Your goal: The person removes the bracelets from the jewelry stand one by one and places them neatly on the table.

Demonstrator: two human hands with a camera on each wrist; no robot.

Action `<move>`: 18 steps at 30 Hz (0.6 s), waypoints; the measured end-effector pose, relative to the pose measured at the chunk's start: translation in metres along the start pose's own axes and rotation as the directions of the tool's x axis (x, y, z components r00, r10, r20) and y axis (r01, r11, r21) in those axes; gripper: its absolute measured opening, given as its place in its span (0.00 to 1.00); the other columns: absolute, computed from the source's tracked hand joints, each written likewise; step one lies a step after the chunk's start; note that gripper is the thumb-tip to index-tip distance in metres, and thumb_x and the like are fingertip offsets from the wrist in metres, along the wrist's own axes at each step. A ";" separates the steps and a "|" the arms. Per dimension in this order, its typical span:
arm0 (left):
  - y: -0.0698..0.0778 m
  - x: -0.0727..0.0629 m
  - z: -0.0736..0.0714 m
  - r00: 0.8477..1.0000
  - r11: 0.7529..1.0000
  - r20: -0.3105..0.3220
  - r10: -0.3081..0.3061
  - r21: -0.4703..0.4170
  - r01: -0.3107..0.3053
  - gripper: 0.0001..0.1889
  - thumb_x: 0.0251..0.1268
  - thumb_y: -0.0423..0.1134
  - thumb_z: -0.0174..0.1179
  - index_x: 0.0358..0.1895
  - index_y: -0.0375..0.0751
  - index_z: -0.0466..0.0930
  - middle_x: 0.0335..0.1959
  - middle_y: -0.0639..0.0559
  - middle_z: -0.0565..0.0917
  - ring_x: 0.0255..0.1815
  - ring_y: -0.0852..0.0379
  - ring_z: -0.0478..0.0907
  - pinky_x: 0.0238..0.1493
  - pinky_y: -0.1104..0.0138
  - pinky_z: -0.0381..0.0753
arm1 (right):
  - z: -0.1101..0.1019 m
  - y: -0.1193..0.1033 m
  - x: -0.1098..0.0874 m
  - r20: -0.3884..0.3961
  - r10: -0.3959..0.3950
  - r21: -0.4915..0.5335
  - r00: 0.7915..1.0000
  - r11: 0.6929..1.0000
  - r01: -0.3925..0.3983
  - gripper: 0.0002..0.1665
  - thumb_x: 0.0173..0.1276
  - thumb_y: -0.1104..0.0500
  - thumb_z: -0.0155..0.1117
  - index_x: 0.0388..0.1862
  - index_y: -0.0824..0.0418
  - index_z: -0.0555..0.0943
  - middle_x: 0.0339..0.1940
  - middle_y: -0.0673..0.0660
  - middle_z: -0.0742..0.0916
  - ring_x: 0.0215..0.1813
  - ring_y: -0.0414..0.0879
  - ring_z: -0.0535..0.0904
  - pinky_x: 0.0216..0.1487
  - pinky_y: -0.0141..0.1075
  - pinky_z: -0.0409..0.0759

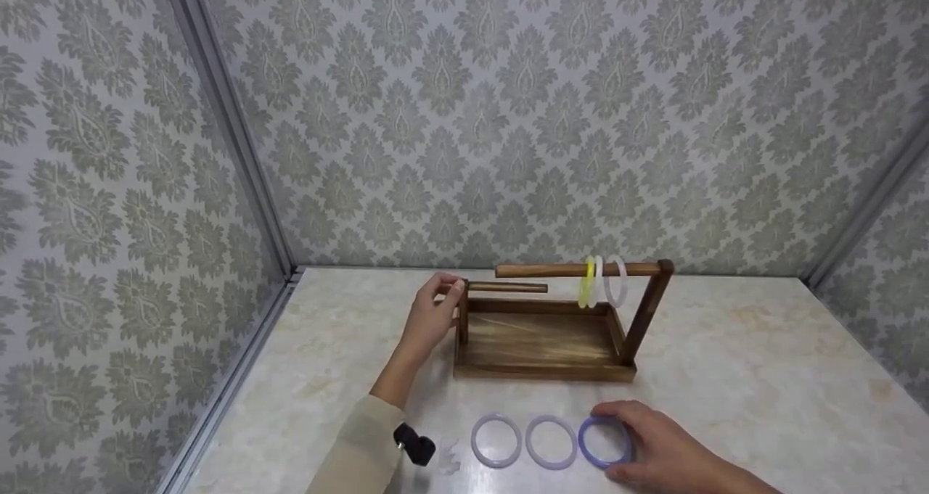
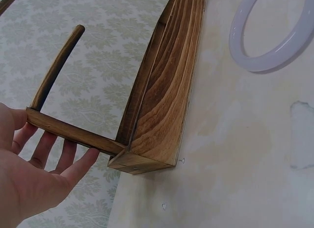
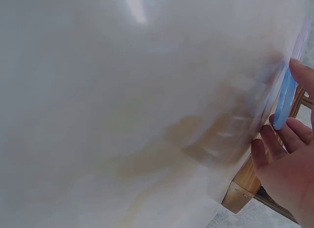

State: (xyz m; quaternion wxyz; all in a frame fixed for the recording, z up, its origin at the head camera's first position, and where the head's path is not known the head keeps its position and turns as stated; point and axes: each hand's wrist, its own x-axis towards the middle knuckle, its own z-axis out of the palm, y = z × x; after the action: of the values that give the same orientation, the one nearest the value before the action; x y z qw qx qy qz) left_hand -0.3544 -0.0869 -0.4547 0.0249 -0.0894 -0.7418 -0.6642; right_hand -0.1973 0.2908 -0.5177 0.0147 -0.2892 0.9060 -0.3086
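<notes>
Head view: wooden two-peg stand (image 1: 544, 372) toward the far side of the marbled table (image 1: 726, 378); short peg (image 1: 508, 288) left, long peg (image 1: 541, 270) right. Left hand (image 1: 434, 313) at the left post (image 1: 463, 323), thumb one side, fingers spread along the other; left wrist view agrees, fingers clamped on the wood. Right hand (image 1: 664, 443) at near right, thumb and fingertips pinching the blue ring (image 1: 583, 447) by its far and near edges; whether it is lifted off the table, cannot tell. Two lavender rings (image 1: 529, 443) lie flat just left of it, in a row. Long peg carries a yellow ring (image 1: 582, 294), a white ring (image 1: 599, 276) and a pale ring (image 1: 625, 287), hanging toward the right post (image 1: 644, 316).

Risks, as judged: blue ring looks smooth and is held by the rim only, so an off-centre squeeze could shoot it loose. Dragging it left and low would knock the neighbouring lavender ring. Long peg's free end shows no stop; a hard bump there could slide hanging rings off. Slack left hand would let the stand skid.
</notes>
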 end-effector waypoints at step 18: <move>-0.001 0.001 -0.002 1.000 1.000 0.010 -0.006 0.007 0.005 0.16 0.85 0.51 0.54 0.60 0.44 0.78 0.54 0.42 0.77 0.57 0.44 0.79 0.57 0.48 0.87 | 0.007 0.009 -0.005 -0.063 -0.013 0.024 0.998 1.000 0.015 0.43 0.63 0.40 0.81 0.74 0.47 0.77 0.68 0.44 0.83 0.68 0.48 0.79 0.68 0.36 0.76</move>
State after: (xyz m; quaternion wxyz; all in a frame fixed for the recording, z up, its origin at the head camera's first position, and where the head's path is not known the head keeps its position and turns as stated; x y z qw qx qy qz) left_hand -0.3559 -0.0885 -0.4549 0.0195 -0.0907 -0.7444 -0.6612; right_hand -0.1969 0.2955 -0.5291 -0.0126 -0.2854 0.9002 -0.3288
